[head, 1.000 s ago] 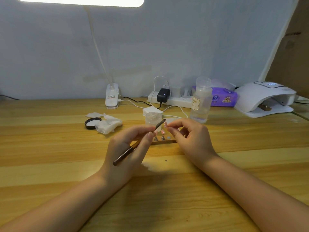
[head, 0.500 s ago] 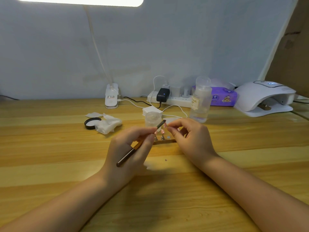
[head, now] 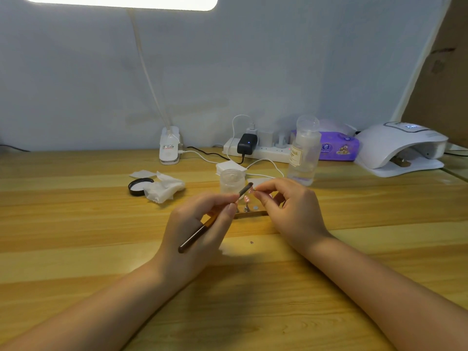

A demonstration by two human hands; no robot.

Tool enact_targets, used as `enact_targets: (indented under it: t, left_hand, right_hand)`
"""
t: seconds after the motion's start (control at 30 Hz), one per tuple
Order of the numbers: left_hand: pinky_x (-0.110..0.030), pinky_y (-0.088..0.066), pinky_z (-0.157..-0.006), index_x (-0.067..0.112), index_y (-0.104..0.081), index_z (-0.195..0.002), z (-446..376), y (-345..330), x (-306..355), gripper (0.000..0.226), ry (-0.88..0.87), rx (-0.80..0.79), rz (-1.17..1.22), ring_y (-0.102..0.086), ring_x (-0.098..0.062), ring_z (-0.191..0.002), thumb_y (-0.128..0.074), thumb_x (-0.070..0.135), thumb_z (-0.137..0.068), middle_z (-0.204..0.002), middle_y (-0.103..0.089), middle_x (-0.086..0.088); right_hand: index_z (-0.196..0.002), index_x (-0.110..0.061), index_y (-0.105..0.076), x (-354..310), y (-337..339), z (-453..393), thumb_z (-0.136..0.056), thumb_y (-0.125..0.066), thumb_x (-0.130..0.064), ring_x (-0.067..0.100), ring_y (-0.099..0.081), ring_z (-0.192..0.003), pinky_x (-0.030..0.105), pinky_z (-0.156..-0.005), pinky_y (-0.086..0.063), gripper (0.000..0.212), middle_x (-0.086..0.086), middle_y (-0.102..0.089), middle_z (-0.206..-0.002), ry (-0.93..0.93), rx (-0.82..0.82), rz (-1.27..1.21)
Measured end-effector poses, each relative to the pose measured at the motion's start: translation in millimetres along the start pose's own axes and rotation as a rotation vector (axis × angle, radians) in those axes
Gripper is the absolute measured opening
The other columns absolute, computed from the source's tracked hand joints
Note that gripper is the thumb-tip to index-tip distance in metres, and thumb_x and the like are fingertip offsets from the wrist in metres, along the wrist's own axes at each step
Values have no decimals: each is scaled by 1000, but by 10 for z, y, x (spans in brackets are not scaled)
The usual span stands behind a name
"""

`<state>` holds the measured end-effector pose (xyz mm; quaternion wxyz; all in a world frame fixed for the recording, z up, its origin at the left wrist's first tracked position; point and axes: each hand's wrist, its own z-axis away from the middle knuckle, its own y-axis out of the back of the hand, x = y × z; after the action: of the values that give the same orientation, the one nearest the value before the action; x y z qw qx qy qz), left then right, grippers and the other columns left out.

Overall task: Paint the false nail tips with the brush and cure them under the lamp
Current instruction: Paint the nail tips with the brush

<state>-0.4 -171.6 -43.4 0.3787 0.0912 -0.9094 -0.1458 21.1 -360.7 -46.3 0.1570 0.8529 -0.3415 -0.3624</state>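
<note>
Along the far edge of the wooden tabletop sit a white clip-on desk light base, a power strip with a black adapter plugged in, and a purple tissue pack. Toward the left lie a black lid and crumpled white wipes, touching. A clear labelled bottle stands upright just before the strip.

Both bare forearms reach in from the near edge, converging toward the middle. Left hand: fingers curled, thumb and forefinger pinching a slim dark brown brush with an amber band, its tip angled up and right. Right hand: raised off the surface, thumb and forefinger pinching a small pink false nail tip, other fingers loosely curled beneath.
</note>
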Motion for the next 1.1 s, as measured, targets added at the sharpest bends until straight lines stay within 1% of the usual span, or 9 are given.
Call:
enact_targets:
  t: [0.1, 0.3, 0.43, 0.53, 0.67, 0.87, 0.97, 1.0, 1.1]
  left_hand:
    - [-29, -54, -75, 19, -72, -100, 4, 9, 12, 18, -19, -32, 2, -67, -12, -86, -62, 26, -86, -91, -72, 4]
    - [-34, -54, -75, 19, -72, -95, 15, 18, 7, 26, 12, 14, 12, -68, -17, -84, -54, 34, -84, -86, -73, 3]
    - [-29, -55, -75, 15, -69, -105, -4, 6, 12, 25, -72, 4, -46, -67, -10, -87, -56, 29, -89, -92, -72, 2]
    - [-29, -54, -75, 16, -71, -102, -6, -6, 6, 18, -65, -7, -45, -67, -9, -85, -61, 17, -87, -90, -72, 2]
    - [-32, -53, -74, 13, -73, -92, 14, 13, -2, 29, -32, -3, -7, -67, -15, -82, -54, 32, -83, -85, -72, 3]
    - [-12, -49, -75, 25, -68, -104, 19, 4, -89, 16, -44, 51, 9, -68, -3, -89, -58, 29, -92, -92, -72, 15]
    - [-17, -53, -76, 35, -68, -109, 8, -29, -289, 17, -54, 18, 38, -69, -7, -91, -56, 36, -96, -95, -73, 15]
    - [-20, -54, -78, 35, -68, -109, -10, -76, -404, 17, -31, -1, 32, -70, -8, -90, -55, 38, -98, -94, -74, 14]
    - [-27, -53, -90, 18, -69, -99, -152, -177, -805, 17, 246, 0, 34, -67, -12, -86, -55, 27, -101, -83, -75, 12]
  right_hand:
    - [-93, -14, -74, 11, -1, -2, -85, -70, -12, 16, -59, -70, 38, -66, -51, 9, -4, -69, -84, -8, -5, 12]
    - [-91, -14, -74, 17, -4, -4, -85, -70, -11, 17, -59, -69, 39, -66, -51, 8, -4, -69, -83, 1, 9, 12]
    - [-93, -13, -74, 18, -7, 2, -86, -69, -12, 17, -60, -70, 40, -66, -51, 8, -4, -69, -84, 4, -13, 18]
    - [-92, -13, -74, 20, -16, -7, -86, -69, -11, 17, -59, -69, 38, -67, -51, 9, -3, -69, -83, -5, -9, 15]
    - [-92, -12, -74, 29, -13, -11, -86, -69, -10, 14, -59, -66, 33, -63, -50, 8, -4, -69, -81, -23, 14, -8]
    - [-93, -16, -73, 12, -16, 1, -86, -69, -11, 12, -58, -66, 28, -60, -49, 9, -6, -69, -81, -21, -15, -24]
    - [-94, -16, -73, 10, -18, 2, -87, -68, -12, 12, -58, -66, 27, -60, -48, 10, -5, -69, -81, -23, -27, -34]
    - [-94, -16, -73, 12, -17, 2, -87, -68, -12, 12, -58, -66, 27, -60, -48, 10, -5, -69, -81, -24, -28, -34]
    - [-94, -16, -73, 18, -14, -1, -87, -68, -11, 11, -57, -65, 26, -59, -47, 10, -6, -68, -79, -33, -27, -40]
